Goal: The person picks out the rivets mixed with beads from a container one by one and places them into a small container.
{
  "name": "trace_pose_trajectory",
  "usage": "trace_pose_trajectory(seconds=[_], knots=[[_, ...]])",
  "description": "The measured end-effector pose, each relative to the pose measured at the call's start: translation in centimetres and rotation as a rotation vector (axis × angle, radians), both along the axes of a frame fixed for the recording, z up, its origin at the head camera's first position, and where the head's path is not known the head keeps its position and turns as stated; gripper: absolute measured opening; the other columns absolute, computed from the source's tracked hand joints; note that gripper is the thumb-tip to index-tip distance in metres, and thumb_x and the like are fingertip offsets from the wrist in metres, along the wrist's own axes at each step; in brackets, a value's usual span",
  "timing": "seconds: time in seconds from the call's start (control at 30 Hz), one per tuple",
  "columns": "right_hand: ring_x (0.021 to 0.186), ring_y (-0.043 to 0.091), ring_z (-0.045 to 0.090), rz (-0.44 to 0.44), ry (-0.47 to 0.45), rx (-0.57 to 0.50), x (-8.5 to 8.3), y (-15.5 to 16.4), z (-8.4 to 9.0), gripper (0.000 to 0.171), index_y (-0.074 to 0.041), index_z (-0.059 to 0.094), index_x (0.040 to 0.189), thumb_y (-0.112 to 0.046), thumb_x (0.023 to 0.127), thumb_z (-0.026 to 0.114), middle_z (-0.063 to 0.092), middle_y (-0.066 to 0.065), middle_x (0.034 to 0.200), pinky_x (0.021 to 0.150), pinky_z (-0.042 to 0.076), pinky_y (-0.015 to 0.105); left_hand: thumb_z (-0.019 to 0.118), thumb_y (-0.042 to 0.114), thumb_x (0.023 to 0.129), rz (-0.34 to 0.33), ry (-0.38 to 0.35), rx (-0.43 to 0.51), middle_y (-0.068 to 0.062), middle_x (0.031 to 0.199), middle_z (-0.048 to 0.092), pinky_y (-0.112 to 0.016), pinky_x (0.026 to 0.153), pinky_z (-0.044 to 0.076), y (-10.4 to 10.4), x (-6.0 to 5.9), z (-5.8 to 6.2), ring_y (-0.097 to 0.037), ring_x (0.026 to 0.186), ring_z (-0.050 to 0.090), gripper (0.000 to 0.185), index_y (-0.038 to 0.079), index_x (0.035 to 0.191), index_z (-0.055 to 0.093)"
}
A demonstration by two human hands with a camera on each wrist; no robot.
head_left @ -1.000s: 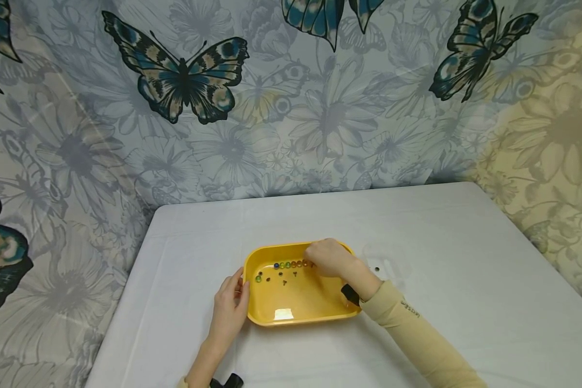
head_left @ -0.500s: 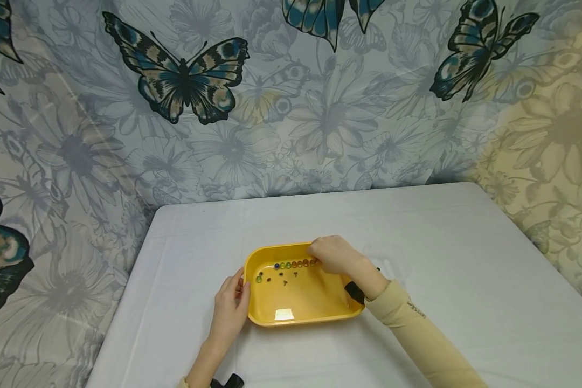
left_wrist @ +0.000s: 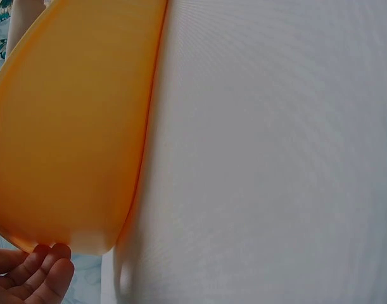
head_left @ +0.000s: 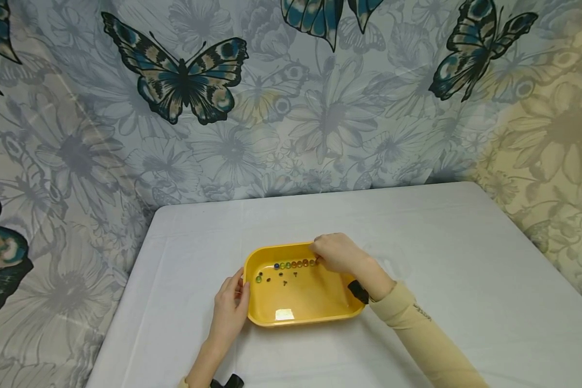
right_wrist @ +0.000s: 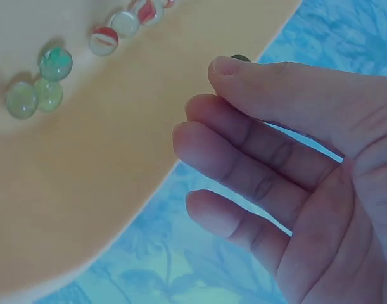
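Head view, item by item. Tray (head_left: 315, 312): yellow, rounded corners, on a white table (head_left: 465, 258), near the front middle. Marbles (head_left: 293, 264): a row along the tray's far wall, blue at the left end, then green, then orange and red; one green marble sits apart near the left wall, with a few small dark bits just beside the row.

My left hand (head_left: 230, 310): fingers fairly straight, resting against the tray's left rim, holding nothing. Left wrist view confirms it: fingertips (left_wrist: 50, 266) touch the tray's outer wall (left_wrist: 73, 139).

My right hand (head_left: 337, 253): over the tray's far right corner, at the right end of the row. Right wrist view: fingers loosely bent, and a small dark marble (right_wrist: 240, 59) peeks out at the tip of my forefinger (right_wrist: 228, 66); I cannot tell whether I pinch it. Pale green and red-striped marbles lie on the tray floor beyond.

Backdrop: butterfly cloth (head_left: 179, 81) behind the table.
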State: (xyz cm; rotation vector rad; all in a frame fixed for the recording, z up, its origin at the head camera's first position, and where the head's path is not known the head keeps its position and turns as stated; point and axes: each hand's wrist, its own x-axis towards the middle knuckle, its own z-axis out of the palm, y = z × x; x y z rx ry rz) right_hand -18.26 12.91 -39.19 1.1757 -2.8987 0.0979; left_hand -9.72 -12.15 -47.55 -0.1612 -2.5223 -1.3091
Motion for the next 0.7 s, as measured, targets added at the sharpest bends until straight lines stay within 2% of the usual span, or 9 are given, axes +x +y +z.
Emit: trace_pose_trajectory(seconds=[0.23, 0.7], knots=[[0.055, 0.011, 0.032, -0.012, -0.026, -0.008, 0.3, 0.7, 0.8, 0.027, -0.013, 0.048, 0.064, 0.005, 0.079, 0.062, 0.037, -0.003, 0.060, 0.051, 0.029, 0.023, 0.056, 0.006, 0.092, 0.003, -0.027, 0.007, -0.003, 0.087, 0.052, -0.023, 0.069, 0.051, 0.0, 0.1, 0.2, -0.012, 0.077, 0.050, 0.037, -0.006, 0.127, 0.051], [0.056, 0.011, 0.031, -0.062, -0.018, -0.030, 0.5, 2.4, 1.3, 0.031, -0.013, 0.043, 0.064, 0.001, 0.082, 0.064, 0.036, -0.003, 0.061, 0.052, 0.027, 0.023, 0.055, 0.006, 0.092, 0.007, -0.020, 0.008, -0.003, 0.087, 0.053, -0.024, 0.069, 0.051, 0.0, 0.2, 0.1, -0.011, 0.077, 0.050, 0.038, -0.006, 0.127, 0.051]])
